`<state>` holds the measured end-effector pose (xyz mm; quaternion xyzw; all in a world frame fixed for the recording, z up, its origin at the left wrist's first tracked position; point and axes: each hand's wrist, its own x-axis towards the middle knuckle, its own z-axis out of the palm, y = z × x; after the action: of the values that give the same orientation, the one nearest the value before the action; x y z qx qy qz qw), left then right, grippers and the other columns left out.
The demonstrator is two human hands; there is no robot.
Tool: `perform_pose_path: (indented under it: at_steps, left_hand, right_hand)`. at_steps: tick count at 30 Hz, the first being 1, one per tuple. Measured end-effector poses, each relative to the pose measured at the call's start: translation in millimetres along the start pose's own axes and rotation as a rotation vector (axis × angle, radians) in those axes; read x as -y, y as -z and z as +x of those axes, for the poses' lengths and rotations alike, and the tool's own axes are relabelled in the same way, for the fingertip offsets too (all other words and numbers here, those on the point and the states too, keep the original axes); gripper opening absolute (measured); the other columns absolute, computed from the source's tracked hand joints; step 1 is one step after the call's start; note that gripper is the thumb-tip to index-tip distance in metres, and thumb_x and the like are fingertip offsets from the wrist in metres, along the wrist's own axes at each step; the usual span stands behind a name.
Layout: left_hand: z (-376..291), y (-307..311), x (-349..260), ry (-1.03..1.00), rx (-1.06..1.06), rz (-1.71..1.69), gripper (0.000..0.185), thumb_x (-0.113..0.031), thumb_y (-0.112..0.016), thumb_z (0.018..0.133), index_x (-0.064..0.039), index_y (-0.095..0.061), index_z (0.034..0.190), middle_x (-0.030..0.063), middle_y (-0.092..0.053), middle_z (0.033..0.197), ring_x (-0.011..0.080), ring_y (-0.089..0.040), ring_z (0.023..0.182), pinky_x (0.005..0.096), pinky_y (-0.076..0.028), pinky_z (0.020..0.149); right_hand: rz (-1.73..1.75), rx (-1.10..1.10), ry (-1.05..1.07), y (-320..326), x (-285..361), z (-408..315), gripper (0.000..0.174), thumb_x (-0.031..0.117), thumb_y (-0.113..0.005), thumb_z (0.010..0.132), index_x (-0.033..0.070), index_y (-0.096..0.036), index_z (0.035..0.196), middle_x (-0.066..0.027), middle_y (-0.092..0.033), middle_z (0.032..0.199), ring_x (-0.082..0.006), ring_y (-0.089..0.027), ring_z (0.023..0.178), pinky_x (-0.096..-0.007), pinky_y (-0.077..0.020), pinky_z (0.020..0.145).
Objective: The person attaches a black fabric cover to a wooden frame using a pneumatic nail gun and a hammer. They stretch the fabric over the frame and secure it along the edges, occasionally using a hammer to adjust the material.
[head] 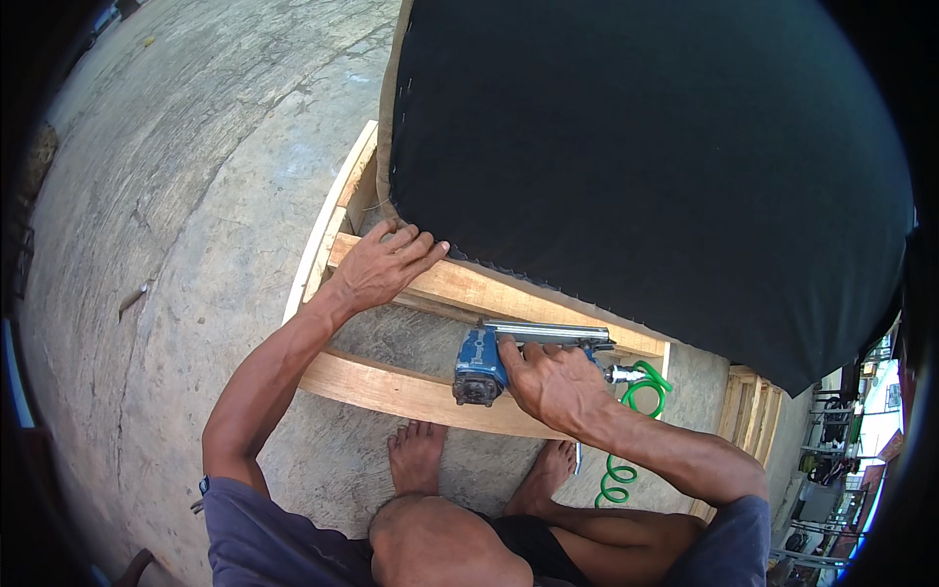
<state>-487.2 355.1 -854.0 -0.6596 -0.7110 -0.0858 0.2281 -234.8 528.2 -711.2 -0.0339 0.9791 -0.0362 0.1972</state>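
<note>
A blue pneumatic staple gun point(480, 359) is in my right hand point(550, 378), lying on its side with its metal magazine pointing right. From its fitting runs a coiled green air hose point(645, 389). My left hand point(385, 264) presses its fingers on the near left corner of a large black fabric panel point(631, 161), where a brown fabric edge point(384, 169) shows. Staples line the panel's left and near edges. Beneath the panel stands a light wooden frame point(440, 392) with crosspieces; much of it is hidden under the black fabric.
My bare feet point(418, 456) are on the rough concrete floor point(198, 293) by the frame's near rail. Another slatted wooden frame point(750, 411) stands at the right. Farther right are racks with assorted items point(829, 469). A small object point(133, 299) lies on the floor at left.
</note>
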Motion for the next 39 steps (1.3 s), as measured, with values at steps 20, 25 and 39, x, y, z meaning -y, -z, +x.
perform_pose_path:
  at_steps: [20,25,39]
  left_hand:
    - [24.9,-22.9,-13.4,0.321,-0.334,-0.300,0.014,-0.013,-0.075,0.092,-0.004,-0.065,0.098,0.0109,-0.058,0.097,0.0294,-0.059,0.088,0.0422,-0.046,0.079]
    - [23.8,-22.5,-13.9,0.329,-0.349,-0.317,0.014,-0.012,-0.074,0.092,-0.005,-0.065,0.099,0.0106,-0.056,0.096,0.0292,-0.058,0.088,0.0420,-0.046,0.079]
    - [19.9,-24.4,-14.2,0.374,-0.422,-0.422,0.015,-0.008,-0.077,0.091,-0.005,-0.065,0.100,0.0088,-0.057,0.093,0.0293,-0.058,0.083,0.0410,-0.047,0.075]
  right_hand:
    - [-0.261,-0.238,0.079,-23.3,2.5,69.3,0.045,0.010,-0.063,0.094,-0.012,-0.052,0.131,-0.0252,-0.071,0.092,-0.0358,-0.077,0.082,-0.0461,-0.0639,0.064]
    - [-0.330,-0.291,0.074,-23.2,0.6,74.6,0.042,0.010,-0.065,0.092,-0.011,-0.055,0.126,-0.0221,-0.071,0.086,-0.0348,-0.076,0.078,-0.0451,-0.0637,0.063]
    - [-0.447,-0.250,0.072,-19.0,-3.8,75.4,0.039,0.008,-0.066,0.090,-0.012,-0.057,0.122,-0.0182,-0.069,0.080,-0.0282,-0.075,0.072,-0.0400,-0.0612,0.056]
